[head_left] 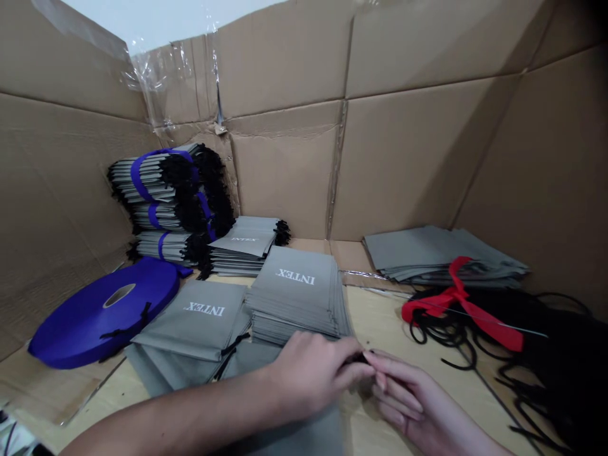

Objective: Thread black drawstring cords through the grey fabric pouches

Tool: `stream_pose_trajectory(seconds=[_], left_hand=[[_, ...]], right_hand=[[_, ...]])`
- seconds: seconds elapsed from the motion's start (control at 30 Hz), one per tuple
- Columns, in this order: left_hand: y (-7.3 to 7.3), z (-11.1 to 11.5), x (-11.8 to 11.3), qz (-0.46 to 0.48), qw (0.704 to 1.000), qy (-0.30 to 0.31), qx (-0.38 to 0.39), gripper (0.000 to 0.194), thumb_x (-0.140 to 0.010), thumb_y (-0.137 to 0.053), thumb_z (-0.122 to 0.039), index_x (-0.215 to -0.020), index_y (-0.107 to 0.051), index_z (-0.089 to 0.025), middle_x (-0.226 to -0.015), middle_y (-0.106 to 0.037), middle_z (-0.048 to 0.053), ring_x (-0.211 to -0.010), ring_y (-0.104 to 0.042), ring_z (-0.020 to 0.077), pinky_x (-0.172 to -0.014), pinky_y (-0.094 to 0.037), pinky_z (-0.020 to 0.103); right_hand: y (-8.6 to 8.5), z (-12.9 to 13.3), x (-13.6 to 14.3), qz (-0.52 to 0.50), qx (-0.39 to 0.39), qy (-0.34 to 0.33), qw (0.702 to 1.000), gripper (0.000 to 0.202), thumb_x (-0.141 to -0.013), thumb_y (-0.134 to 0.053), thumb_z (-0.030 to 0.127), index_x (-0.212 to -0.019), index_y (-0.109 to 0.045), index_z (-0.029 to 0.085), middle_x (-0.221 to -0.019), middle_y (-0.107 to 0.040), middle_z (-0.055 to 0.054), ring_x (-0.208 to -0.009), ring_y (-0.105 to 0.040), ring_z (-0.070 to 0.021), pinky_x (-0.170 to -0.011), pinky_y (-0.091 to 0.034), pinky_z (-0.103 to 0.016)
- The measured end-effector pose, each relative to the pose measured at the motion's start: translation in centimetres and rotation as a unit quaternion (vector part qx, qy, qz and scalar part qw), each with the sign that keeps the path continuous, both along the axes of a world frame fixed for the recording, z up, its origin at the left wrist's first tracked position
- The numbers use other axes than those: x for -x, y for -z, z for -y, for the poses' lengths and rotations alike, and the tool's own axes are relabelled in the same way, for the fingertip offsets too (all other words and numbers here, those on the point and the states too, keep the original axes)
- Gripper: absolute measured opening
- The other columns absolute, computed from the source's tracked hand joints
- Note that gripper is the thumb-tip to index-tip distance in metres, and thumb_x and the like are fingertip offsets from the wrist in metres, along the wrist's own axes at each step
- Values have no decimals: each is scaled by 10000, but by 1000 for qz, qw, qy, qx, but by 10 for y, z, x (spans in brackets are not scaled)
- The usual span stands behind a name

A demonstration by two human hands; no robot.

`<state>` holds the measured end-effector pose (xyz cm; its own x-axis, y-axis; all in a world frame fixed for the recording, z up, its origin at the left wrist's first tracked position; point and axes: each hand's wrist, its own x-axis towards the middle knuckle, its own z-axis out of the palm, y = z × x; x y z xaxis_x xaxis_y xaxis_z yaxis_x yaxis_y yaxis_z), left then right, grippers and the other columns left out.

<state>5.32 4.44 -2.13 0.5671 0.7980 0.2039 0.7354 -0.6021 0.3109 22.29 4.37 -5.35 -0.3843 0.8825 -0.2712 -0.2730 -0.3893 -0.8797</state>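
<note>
My left hand (316, 367) reaches across from the lower left with its fingers closed in a pinch. My right hand (399, 389) meets it fingertip to fingertip, thumb and forefinger pressed together. A small dark bit between them looks like black cord, mostly hidden by the fingers. Below my left forearm lies a grey fabric bag (304, 434), partly covered. Just beyond my hands stands a stack of grey pouches (294, 278) printed "INTEX". To its left, more grey drawstring pouches (199, 310) lie loosely piled, with black cord ends showing.
A blue ribbon roll (80, 310) lies at left, before blue-banded pouch bundles (156, 183). Another pouch stack (242, 253) stands at the back. Flat grey pieces (427, 250) lie at back right, behind black cords (560, 367) tied with red ribbon (489, 323). Cardboard walls (418, 152) surround the table.
</note>
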Motion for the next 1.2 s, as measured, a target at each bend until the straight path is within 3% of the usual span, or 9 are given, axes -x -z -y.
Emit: stream_pose_trajectory(seconds=[0.13,0.3,0.47,0.67,0.8,0.97,1.07,1.2], left_hand=[[3,-4,1,87,995,-11,44,270,-867,-448,-433,-982,-642,-284,-694,-681,-23,-573,-575,137,-528,-362,205],[4,-4,0,158,985,-12,73,220,-807,-513,-360,-939,-673,-288,-622,-618,-56,-528,-465,91,-507,-315,169],[1,-1,-1,163,984,-14,69,220,-802,-502,-353,-892,-688,-276,-558,-552,-60,-486,-358,87,-485,-286,169],[-1,1,0,133,990,-2,43,248,-828,-473,-369,-940,-672,-273,-576,-563,-56,-489,-381,87,-498,-294,170],[-1,-1,1,104,993,-13,49,236,-857,-448,-381,-907,-640,-252,-569,-571,-58,-484,-426,92,-469,-264,181],[4,-7,3,70,997,4,40,272,-888,-427,-433,-984,-614,-261,-727,-677,-27,-615,-586,139,-527,-333,198],[6,-7,2,58,998,-1,38,302,-877,-443,-468,-998,-624,-260,-769,-700,-8,-666,-624,168,-550,-362,213],[6,-7,1,93,993,-34,69,333,-839,-489,-509,-965,-650,-246,-774,-710,2,-662,-626,168,-562,-379,218]], right_hand=[[2,3,3,-93,72,38,992,291,-568,-786,319,-477,-557,164,-380,-179,112,-400,-49,-34,-370,-183,-169],[2,8,9,-125,34,54,990,326,-584,-807,339,-481,-558,155,-358,-217,113,-382,-59,-23,-382,-232,-161],[3,12,12,-134,13,84,987,353,-552,-823,379,-467,-565,154,-342,-241,111,-369,-76,-22,-373,-239,-168],[-3,13,12,-135,11,74,988,381,-591,-797,404,-472,-537,153,-344,-251,111,-379,-110,-28,-390,-266,-160],[3,0,8,-63,-8,13,998,406,-641,-736,485,-515,-518,166,-313,-243,125,-327,-106,-18,-343,-226,-153],[19,-17,3,140,-61,-12,988,617,-522,-534,820,-516,-450,208,-263,-310,99,-226,-192,-39,-261,-221,-184],[17,-18,2,217,-120,3,969,624,-537,-516,824,-547,-469,202,-305,-303,101,-257,-208,-38,-273,-171,-183],[9,-14,2,216,-178,24,960,592,-559,-562,783,-538,-469,199,-338,-259,105,-311,-185,-40,-315,-130,-212]])
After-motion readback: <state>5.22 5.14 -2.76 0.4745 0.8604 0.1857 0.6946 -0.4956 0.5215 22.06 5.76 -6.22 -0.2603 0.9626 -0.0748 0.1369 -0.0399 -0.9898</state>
